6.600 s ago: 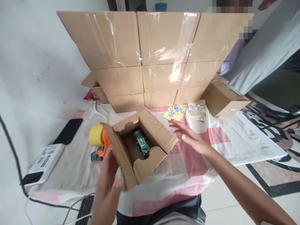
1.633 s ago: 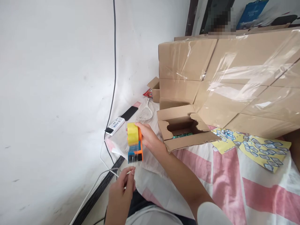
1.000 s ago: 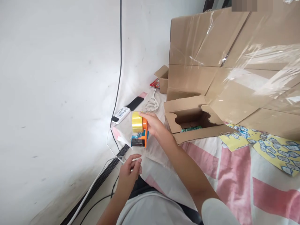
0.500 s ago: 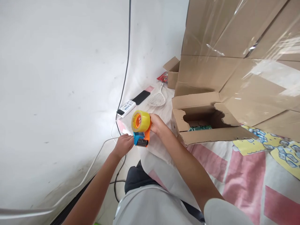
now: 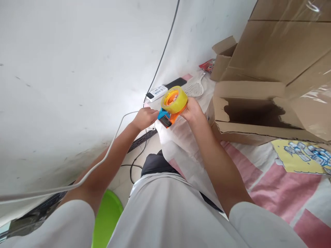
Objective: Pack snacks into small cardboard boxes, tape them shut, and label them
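My right hand (image 5: 192, 110) grips an orange and blue tape dispenser (image 5: 174, 117) from its right side, with fingers showing through the core of the roll. On it sits a thick roll of yellowish clear tape (image 5: 181, 102). My left hand (image 5: 145, 117) is closed, its fingertips pinching at the blue end of the dispenser. Whether they hold the blue part itself or the loose tape end, I cannot tell. Just behind the roll lie a white device with a printed label (image 5: 157, 93), a dark flat object (image 5: 176, 83) and a white perforated scoop (image 5: 196, 89).
An open cardboard box (image 5: 248, 130) stands to the right, before large cardboard sheets (image 5: 284, 51) in clear film. A smaller box (image 5: 221, 65) and red packet (image 5: 207, 65) are behind. Cables hang by the white wall (image 5: 64, 69). A green stool-like object (image 5: 107, 217) is below left.
My view has tilted and shifted, so the boxes appear farther right. Both hands and the dispenser appear higher; the dispenser has turned, tilting the roll. The green object has come into view.
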{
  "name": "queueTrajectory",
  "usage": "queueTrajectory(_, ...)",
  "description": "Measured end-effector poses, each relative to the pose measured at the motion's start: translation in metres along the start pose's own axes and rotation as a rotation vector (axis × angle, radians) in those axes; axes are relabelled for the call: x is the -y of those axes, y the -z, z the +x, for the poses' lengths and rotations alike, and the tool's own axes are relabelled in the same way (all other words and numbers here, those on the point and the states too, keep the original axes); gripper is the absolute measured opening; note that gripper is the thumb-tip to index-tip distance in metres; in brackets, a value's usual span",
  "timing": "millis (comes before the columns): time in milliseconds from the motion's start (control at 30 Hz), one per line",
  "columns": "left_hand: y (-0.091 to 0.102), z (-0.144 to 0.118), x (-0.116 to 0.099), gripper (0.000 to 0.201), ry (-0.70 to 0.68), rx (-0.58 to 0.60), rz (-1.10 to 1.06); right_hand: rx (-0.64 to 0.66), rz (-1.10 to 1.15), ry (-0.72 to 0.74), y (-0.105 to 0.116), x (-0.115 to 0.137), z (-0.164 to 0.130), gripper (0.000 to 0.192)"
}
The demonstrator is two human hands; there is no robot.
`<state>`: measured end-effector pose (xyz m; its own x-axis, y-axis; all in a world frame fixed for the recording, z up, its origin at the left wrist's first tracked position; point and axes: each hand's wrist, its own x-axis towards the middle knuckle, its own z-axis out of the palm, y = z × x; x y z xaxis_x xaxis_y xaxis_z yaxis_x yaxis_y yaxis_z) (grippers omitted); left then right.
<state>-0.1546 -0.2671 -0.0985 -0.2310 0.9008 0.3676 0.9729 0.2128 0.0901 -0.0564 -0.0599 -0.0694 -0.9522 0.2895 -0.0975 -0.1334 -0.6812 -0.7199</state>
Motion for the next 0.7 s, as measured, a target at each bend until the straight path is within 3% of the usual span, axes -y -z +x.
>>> queueTrajectory(67,0.004,-0.002,-0.002,0.019,0.065,-0.068,0.013,0.122,0.024,0.042,-0.006,0.001,-0.006,0.029)
queueTrajectory(167,0.010,-0.005,-0.008,0.017,0.125,-0.159,-0.004,0.295,-0.077,0.160,-0.019,0.006,-0.021,0.052)
queueTrajectory(233,0.016,-0.005,-0.014,0.018,0.140,-0.198,-0.043,0.345,-0.203,0.267,-0.027,0.009,-0.033,0.061)
queueTrajectory(367,0.028,0.001,-0.032,0.016,0.152,-0.253,-0.152,0.407,-0.389,0.529,-0.033,0.013,-0.051,0.055)
queueTrajectory(467,0.031,0.007,-0.045,0.015,0.154,-0.279,-0.236,0.371,-0.537,0.636,-0.027,0.017,-0.055,0.047)
queueTrajectory(567,0.027,0.011,-0.053,0.020,0.172,-0.300,-0.316,0.235,-0.659,0.711,-0.020,0.020,-0.056,0.041)
queueTrajectory(700,0.017,0.014,-0.066,0.023,0.212,-0.275,-0.429,0.126,-0.634,0.677,-0.020,0.021,-0.056,0.045)
